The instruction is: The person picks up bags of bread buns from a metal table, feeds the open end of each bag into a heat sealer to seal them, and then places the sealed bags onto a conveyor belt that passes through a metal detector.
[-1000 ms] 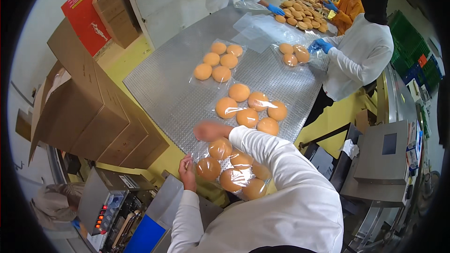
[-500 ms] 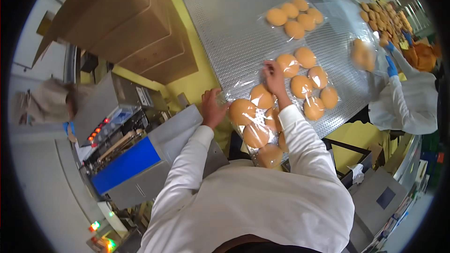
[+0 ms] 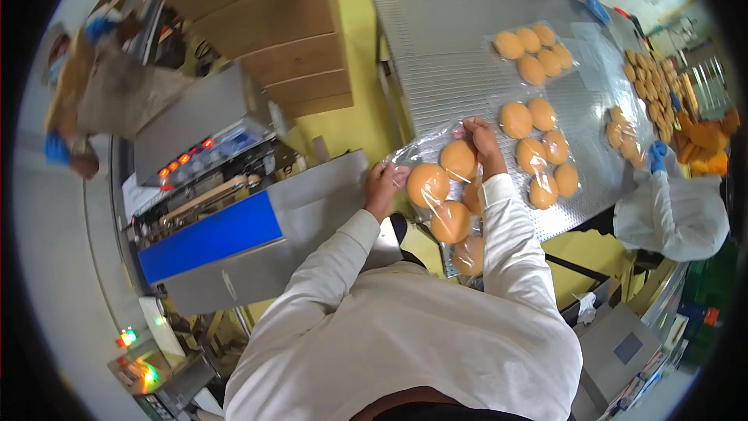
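A clear plastic bag of several round golden buns (image 3: pixel 428 185) lies at the near edge of the perforated steel table (image 3: pixel 421 70), partly past its corner. My left hand (image 3: pixel 383 181) pinches the bag's top left corner, and my right hand (image 3: pixel 478 137) grips the top right corner, fingers closed on the film. The film stretches between them above the buns, with glare on it. Just right of my right hand lie more bagged buns (image 3: pixel 532 154); another bag of buns (image 3: pixel 531 70) rests farther back.
Left of me stand a steel machine (image 3: pixel 195 132) with lit buttons and a blue panel (image 3: pixel 209 238). Cardboard boxes (image 3: pixel 273 31) are beyond it. A gloved co-worker (image 3: pixel 109 93) is at far left; others (image 3: pixel 666 210) work at right, beside piled buns (image 3: pixel 650 86).
My view has swung toward the left machine. My right hand has come from reaching across the bag to gripping its top right corner; my left hand still holds the left corner.
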`<state>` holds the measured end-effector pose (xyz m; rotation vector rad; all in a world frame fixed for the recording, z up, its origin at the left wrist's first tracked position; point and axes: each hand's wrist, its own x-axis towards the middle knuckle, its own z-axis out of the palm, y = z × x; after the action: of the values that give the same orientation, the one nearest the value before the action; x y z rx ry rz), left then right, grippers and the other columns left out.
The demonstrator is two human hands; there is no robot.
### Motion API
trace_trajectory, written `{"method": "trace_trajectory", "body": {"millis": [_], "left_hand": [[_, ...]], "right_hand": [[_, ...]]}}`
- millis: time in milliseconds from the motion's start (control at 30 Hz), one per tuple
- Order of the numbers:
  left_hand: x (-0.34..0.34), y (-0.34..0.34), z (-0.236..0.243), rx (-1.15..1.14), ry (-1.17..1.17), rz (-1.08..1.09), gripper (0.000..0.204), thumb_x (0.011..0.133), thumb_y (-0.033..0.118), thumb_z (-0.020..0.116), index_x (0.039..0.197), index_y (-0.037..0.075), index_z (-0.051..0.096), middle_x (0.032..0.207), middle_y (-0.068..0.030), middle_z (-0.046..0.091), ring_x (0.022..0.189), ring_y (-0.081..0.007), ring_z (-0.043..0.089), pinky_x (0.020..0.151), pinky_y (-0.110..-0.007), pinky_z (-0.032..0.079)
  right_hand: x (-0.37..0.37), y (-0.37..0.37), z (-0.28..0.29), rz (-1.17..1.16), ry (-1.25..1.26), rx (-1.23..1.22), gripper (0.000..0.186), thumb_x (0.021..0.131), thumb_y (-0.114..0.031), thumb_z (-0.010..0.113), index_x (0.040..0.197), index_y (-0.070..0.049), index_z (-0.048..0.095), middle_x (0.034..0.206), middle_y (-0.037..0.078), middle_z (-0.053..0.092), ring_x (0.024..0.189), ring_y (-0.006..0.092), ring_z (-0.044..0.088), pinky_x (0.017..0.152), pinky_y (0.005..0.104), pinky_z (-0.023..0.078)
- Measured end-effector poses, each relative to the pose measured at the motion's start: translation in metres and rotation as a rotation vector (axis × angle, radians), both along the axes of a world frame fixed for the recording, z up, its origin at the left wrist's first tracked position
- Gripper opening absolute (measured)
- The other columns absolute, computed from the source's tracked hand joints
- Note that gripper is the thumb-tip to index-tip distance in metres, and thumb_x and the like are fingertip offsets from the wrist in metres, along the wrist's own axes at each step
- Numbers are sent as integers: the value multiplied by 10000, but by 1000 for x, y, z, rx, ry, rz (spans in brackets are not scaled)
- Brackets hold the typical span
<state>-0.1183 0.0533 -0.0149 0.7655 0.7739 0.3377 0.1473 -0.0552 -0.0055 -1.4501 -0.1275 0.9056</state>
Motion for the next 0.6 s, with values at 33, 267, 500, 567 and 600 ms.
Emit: {"method": "trace_trajectory", "body": {"millis": [33, 267, 500, 567, 600], "left_hand": [[-20, 3, -1, -37, -24, 29, 219, 970, 268, 478, 987, 55, 522, 1026, -120, 639, 921, -204, 633, 768, -332, 497], [-179, 81, -3, 42, 250, 356, 203, 926, 212, 540, 806, 49, 530, 790, -119, 664, 627, -169, 621, 585, -300, 515], [-212, 157, -40, 520, 594, 520, 222, 872, 132, 584, 713, -22, 572, 616, -125, 638, 551, -202, 632, 529, -338, 489], [-206, 169, -42, 664, 694, 484, 216, 869, 143, 582, 748, -36, 584, 606, -149, 634, 530, -226, 628, 537, -364, 486], [-203, 168, -33, 721, 669, 461, 236, 874, 170, 573, 741, -25, 578, 623, -174, 628, 552, -252, 634, 569, -403, 483]], "right_hand": [[-15, 15, 3, 16, 15, 5, 99, 923, -94, 496, 887, -24, 556, 782, 103, 659, 689, 181, 642, 652, 294, 533], [-157, 121, -22, 278, 15, -66, 113, 913, -78, 524, 832, -31, 589, 754, 106, 663, 638, 174, 642, 583, 269, 519], [-247, 184, -59, 46, -157, 37, 123, 917, -77, 518, 845, 0, 581, 758, 120, 652, 593, 176, 605, 550, 291, 497], [-251, 189, -59, -30, 7, 83, 127, 933, -90, 505, 889, 10, 568, 747, 119, 641, 614, 195, 610, 575, 307, 513], [-249, 189, -60, -28, 24, 80, 122, 934, -85, 502, 900, 15, 563, 751, 125, 640, 612, 196, 609, 572, 310, 514]]}}
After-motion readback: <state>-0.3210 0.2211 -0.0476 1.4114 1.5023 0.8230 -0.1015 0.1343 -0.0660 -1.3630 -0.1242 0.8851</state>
